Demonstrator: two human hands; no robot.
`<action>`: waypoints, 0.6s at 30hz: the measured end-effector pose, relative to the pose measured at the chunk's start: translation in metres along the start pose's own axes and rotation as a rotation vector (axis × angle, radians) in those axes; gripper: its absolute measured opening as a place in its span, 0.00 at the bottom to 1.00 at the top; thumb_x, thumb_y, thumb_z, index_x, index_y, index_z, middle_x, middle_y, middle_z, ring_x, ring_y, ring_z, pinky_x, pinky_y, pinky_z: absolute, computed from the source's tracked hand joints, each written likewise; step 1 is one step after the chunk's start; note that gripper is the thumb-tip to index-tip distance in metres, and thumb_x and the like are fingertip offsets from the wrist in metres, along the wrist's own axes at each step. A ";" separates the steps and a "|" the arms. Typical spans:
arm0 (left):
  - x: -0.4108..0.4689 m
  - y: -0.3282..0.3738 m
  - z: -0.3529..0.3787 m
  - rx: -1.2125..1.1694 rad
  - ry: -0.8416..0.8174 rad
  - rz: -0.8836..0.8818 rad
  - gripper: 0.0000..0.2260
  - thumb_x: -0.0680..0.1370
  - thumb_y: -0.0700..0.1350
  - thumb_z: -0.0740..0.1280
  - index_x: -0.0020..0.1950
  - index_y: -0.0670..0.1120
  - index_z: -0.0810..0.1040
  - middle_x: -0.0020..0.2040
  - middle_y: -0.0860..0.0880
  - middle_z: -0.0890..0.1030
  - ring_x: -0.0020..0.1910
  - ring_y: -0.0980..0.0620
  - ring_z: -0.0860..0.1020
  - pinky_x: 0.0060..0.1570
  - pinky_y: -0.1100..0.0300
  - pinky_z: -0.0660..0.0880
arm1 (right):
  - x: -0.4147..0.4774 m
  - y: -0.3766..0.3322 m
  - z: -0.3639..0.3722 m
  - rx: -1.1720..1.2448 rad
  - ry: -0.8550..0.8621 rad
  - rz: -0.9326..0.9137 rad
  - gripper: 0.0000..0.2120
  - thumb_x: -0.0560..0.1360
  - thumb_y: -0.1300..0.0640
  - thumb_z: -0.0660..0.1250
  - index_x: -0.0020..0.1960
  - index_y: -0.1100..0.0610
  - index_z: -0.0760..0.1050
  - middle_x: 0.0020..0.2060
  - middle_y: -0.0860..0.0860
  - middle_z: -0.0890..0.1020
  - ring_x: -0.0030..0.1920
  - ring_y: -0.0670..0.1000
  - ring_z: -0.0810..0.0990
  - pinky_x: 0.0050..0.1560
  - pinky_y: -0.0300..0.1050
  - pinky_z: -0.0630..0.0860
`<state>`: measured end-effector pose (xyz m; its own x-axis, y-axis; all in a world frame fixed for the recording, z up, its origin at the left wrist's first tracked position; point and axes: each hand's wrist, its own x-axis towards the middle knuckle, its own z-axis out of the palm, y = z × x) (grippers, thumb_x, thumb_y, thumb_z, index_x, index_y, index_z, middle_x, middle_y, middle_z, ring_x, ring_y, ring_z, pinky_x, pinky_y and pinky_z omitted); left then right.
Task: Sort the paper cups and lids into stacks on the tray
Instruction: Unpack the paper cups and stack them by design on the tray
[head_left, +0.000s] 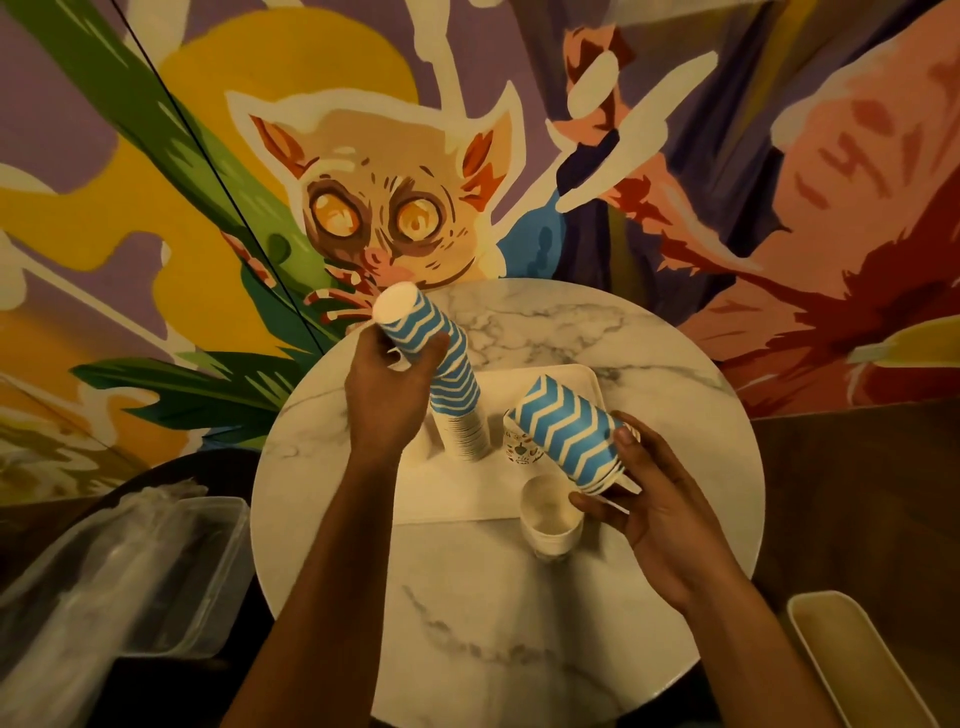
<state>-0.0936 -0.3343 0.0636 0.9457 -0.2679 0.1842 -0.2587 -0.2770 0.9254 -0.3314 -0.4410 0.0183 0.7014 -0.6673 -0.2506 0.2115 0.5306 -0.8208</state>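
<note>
Noted left hand (387, 395) gripping tall cup stack (452, 384) on tray (457, 493), right hand (660, 514) holding short stack (566, 431); advised aligning both squarely before nesting.

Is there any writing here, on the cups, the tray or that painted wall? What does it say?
No text reads clearly anywhere.
The small printed cup on the tray: dark marks, too small and blurred to read.
The tall zigzag stack in the left hand: pattern only.
The short zigzag stack in the right hand: pattern only.
The mural: pictures, no words.
</note>
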 end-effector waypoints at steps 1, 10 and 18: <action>0.005 -0.001 0.003 0.056 -0.010 0.013 0.25 0.74 0.57 0.76 0.67 0.50 0.75 0.63 0.54 0.81 0.59 0.54 0.79 0.59 0.53 0.77 | 0.000 0.000 0.000 -0.003 -0.002 -0.003 0.28 0.67 0.46 0.73 0.66 0.49 0.77 0.56 0.53 0.86 0.52 0.58 0.87 0.45 0.53 0.85; 0.012 -0.022 0.026 0.272 -0.123 -0.021 0.28 0.75 0.54 0.75 0.70 0.45 0.73 0.67 0.47 0.80 0.63 0.48 0.79 0.55 0.59 0.71 | 0.001 -0.005 -0.003 0.036 -0.018 0.004 0.27 0.68 0.51 0.73 0.67 0.53 0.76 0.57 0.55 0.86 0.54 0.59 0.86 0.48 0.53 0.85; -0.002 -0.027 0.019 0.232 -0.103 -0.043 0.36 0.73 0.54 0.77 0.77 0.48 0.66 0.72 0.47 0.74 0.68 0.47 0.75 0.65 0.49 0.74 | 0.003 -0.002 -0.003 0.036 -0.066 0.021 0.25 0.73 0.59 0.70 0.69 0.51 0.75 0.58 0.55 0.85 0.57 0.61 0.85 0.52 0.55 0.83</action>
<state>-0.0918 -0.3440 0.0323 0.9347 -0.3410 0.1007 -0.2686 -0.4916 0.8284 -0.3320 -0.4457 0.0179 0.7491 -0.6204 -0.2320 0.2201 0.5635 -0.7962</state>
